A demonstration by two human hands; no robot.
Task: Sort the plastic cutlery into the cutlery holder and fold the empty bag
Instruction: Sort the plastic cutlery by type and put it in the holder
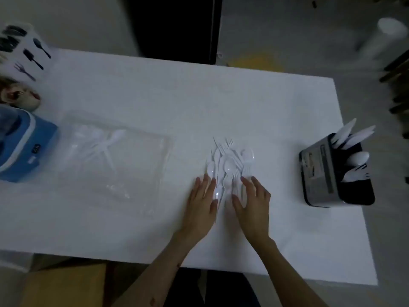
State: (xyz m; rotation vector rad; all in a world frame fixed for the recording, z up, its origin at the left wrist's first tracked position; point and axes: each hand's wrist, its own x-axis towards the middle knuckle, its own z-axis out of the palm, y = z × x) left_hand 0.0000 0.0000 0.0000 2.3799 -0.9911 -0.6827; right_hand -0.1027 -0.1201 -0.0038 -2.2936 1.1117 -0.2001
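White plastic cutlery [229,166] heaped mid-table on the white table [155,96], seen from the head camera: spoons and forks tangled, most long axes running away from the body, handles toward the hands, bowls and tines toward the far edge. Flanked at its near end by 2 hands: left hand [202,204] flat, fingers straight and spread, fingertips touching the pile's left edge; right hand [252,201] likewise flat and relaxed, fingers laid over the handles on the pile's right side. Nothing gripped by either. Off to the right and well apart, the black cutlery holder [332,171], already carrying some knives, spoons and forks, so nearer the right hand. To the left, the clear bag [115,165] lying flat, with a few pieces seemingly inside, not yet empty, nearer the left hand.
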